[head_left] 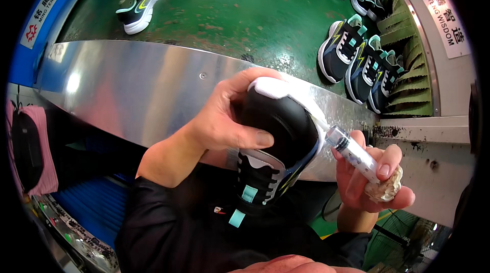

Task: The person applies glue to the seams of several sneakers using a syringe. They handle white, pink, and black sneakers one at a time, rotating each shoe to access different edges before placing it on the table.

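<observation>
Head view, looking down at two bare hands working at the edge of a green conveyor belt [240, 7]. Left hand [224, 115] is grasping a dark sneaker [278, 140] from above, fingers curling over its toe end and thumb pressing against its side; the sneaker is being held tilted, white sole rim facing up and away, teal strap tabs pointing down toward the person's dark sleeve. Right hand [372, 176] is clenching a clear plastic syringe [352, 153] between its fingers, together with a crumpled whitish wad [385, 189] lying against the palm. The syringe tip is touching, or lying just beside, the white sole edge on the sneaker's right side; which of the two cannot be told. Beyond both hands, a polished metal guard plate [143, 89] is running along the belt. Farther right of the right hand, a row of matching sneakers [360, 61] is resting on the belt; another single sneaker [139, 1] is lying well beyond the left hand.
</observation>
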Action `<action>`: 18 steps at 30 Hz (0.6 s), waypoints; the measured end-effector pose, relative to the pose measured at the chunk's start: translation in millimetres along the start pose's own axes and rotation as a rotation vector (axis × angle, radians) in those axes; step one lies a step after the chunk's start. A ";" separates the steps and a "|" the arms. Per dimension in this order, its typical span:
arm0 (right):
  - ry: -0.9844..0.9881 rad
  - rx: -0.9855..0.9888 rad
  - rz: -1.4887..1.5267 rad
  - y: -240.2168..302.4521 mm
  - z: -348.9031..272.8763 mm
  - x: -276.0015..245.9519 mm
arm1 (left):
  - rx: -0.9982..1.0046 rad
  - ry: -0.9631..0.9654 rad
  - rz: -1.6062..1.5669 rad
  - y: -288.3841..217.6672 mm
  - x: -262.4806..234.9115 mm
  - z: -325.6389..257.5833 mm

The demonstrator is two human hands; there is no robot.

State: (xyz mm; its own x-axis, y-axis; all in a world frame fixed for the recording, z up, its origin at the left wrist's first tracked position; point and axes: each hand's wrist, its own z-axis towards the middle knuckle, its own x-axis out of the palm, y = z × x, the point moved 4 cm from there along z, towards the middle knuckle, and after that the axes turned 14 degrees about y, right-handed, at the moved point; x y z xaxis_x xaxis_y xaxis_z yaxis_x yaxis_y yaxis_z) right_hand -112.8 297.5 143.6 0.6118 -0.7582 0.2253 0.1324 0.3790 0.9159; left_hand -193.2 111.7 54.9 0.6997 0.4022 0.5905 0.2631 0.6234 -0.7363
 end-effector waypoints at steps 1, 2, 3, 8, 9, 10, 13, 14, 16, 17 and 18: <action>-0.003 0.000 0.001 -1.4 -3.1 -1.3 | -0.013 -0.012 0.006 0.3 -2.0 -0.4; -0.006 0.001 0.000 -2.0 -5.9 -2.1 | -0.026 -0.022 0.010 0.4 -3.6 -0.6; -0.007 -0.001 0.000 -3.7 -9.3 -3.3 | 0.005 0.015 -0.010 -0.1 -4.8 0.2; -0.046 0.008 0.013 -13.5 -26.2 -8.0 | -0.044 -0.122 0.059 0.4 -9.4 0.2; -0.065 0.011 0.021 -14.7 -29.8 -7.7 | 0.060 0.047 -0.043 3.1 -16.2 0.1; -0.070 -0.003 0.032 -17.1 -34.1 -9.0 | 0.058 0.029 -0.056 2.7 -17.7 0.2; -0.073 -0.030 0.051 -25.7 -45.2 -13.2 | 0.058 -0.019 -0.063 3.5 -19.7 2.1; -0.083 -0.029 0.052 -27.4 -47.6 -13.6 | 0.064 -0.043 -0.063 4.7 -20.2 2.1; -0.114 -0.018 0.058 -31.0 -51.8 -12.8 | 0.077 -0.090 -0.062 7.6 -21.0 2.1; -0.130 -0.010 0.066 -33.6 -52.8 -13.1 | 0.060 -0.090 -0.024 8.8 -24.5 0.8; -0.145 -0.002 0.074 -36.0 -53.3 -13.0 | 0.049 -0.101 -0.020 8.7 -25.6 0.5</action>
State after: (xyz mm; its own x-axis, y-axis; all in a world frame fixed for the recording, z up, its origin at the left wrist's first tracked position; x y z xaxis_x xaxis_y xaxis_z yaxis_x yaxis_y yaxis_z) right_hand -84.0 322.0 89.9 0.5009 -0.7968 0.3380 0.0926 0.4377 0.8943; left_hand -209.2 107.2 33.5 0.6236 0.4531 0.6370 0.2419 0.6631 -0.7084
